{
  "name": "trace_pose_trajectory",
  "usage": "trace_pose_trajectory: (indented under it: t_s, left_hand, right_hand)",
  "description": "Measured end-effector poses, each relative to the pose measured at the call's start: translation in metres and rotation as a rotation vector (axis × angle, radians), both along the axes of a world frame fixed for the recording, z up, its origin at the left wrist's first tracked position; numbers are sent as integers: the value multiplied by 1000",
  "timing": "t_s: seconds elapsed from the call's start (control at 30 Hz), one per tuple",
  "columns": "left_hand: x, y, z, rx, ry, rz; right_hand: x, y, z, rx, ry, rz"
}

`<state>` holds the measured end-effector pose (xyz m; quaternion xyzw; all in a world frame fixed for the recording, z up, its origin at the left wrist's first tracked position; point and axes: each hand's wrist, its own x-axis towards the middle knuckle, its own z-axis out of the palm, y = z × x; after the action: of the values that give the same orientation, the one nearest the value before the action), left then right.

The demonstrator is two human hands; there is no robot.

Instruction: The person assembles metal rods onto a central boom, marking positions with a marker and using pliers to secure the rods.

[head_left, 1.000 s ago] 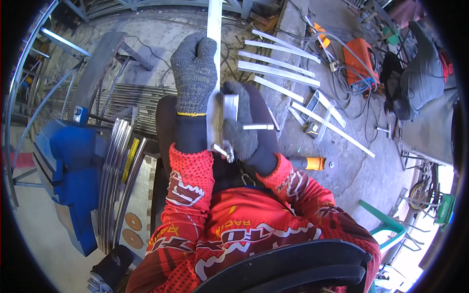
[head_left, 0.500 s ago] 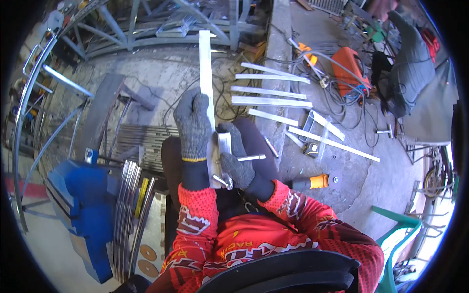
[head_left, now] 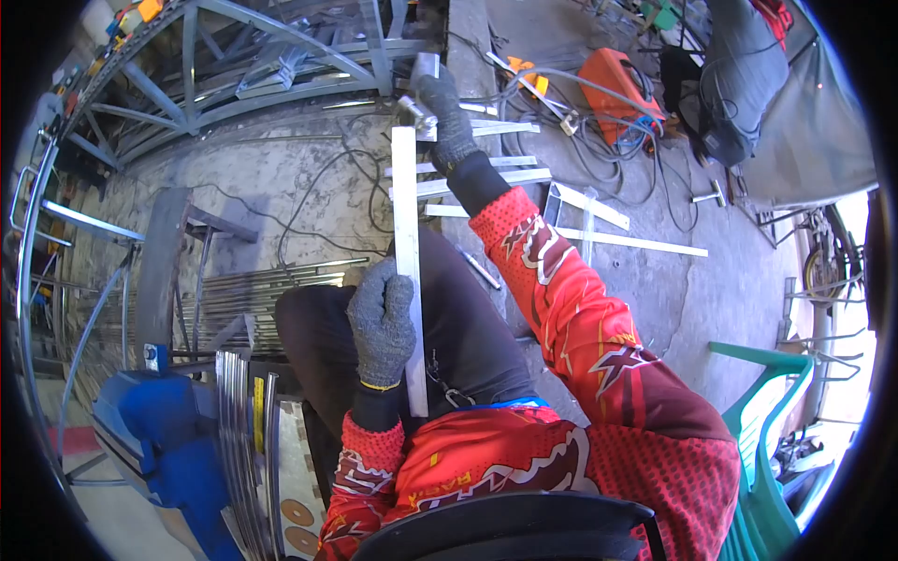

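A long pale metal bar [head_left: 406, 215] stands lengthwise over my lap, its near end by my waist. My left hand [head_left: 382, 323], in a grey knit glove, is closed around its lower half. My right hand [head_left: 444, 117], gloved the same way, is stretched out past the bar's far end. It grips a short metal clamp-like piece [head_left: 421, 110] with a flat plate and a round part; the fingers are partly hidden. That piece is near the bar's far end; whether they touch is unclear.
Several pale bars [head_left: 505, 178] lie on the floor beyond my right arm. An orange-red machine [head_left: 617, 93] with cables, a crouching person [head_left: 739, 84] and a green chair [head_left: 776, 430] are at the right. A blue machine [head_left: 178, 449] and a metal truss [head_left: 281, 47] are at the left.
My right hand has moved forward, away from my body, with the metal piece, which has come off the bar's lower part. My left hand and the bar have come nearer to my body.
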<state>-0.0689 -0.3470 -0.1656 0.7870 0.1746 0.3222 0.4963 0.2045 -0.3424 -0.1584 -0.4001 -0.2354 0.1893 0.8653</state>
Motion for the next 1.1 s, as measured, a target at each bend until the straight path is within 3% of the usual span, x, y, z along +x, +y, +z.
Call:
trace_pose_trajectory:
  t_s: [0.03, 0.1, 0.13, 0.17, 0.23, 0.33, 0.4, 0.43, 0.5, 0.57, 0.6, 0.63, 0.7, 0.73, 0.8, 0.9, 0.93, 1.03, 1.07, 1.1]
  left_hand:
    - [0, 2, -9, -2, 5, -11]
    - [4, 7, -23, -68, 2, 58]
    - [1, 4, -15, -518, 79, 50]
    - [-1, 10, -20, -678, 100, 10]
    - [-6, 9, -21, -878, 69, 5]
    - [-17, 30, -53, -892, 121, -4]
    - [-11, 55, -63, -713, 161, 34]
    - [1, 70, -60, -662, 216, 103]
    - [30, 113, -55, -544, 302, 105]
    - [73, 132, -41, -371, 416, 99]
    - [99, 137, -33, -319, 452, 82]
    - [127, 144, -38, -87, 463, -6]
    - [183, 146, -40, 233, 482, -178]
    - [211, 137, -35, 322, 489, -263]
    - [262, 125, -47, 450, 538, -380]
    - [328, 108, -80, 665, 684, -533]
    - [342, 99, -92, 662, 683, -547]
    - [367, 86, -124, 743, 648, -634]
    - [369, 84, -135, 761, 543, -651]
    - [366, 82, -146, 775, 449, -667]
  right_hand:
    - [-5, -9, -6, 44, 218, 82]
    - [-30, -31, -32, 195, 402, 237]
    - [-54, -43, -38, 354, 677, 267]
    - [-79, -54, -44, 518, 954, 296]
    - [-116, -72, -80, 529, 978, 347]
    - [-155, -80, -120, 552, 1023, 459]
    - [-162, -65, -111, 400, 795, -32]
    - [-155, -83, -95, 779, 868, 547]
    - [-158, -90, -58, 174, 605, 413]
    - [-187, -65, -97, 453, 905, 538]
    - [-184, -62, -87, 374, 898, 633]
    - [-183, -60, -93, 378, 903, 621]
    - [-192, -57, -110, -86, 930, 743]
    - [-194, -55, -119, -81, 934, 732]
    - [-191, -53, -136, 3, 939, 941]
    - [-175, -57, -99, -6, 1013, 746]
    - [-178, -55, -111, -5, 954, 779]
    - [-168, -54, -106, 60, 803, 738]
    - [-170, -57, -103, 24, 929, 739]
    - [-170, -54, -108, 56, 827, 760]
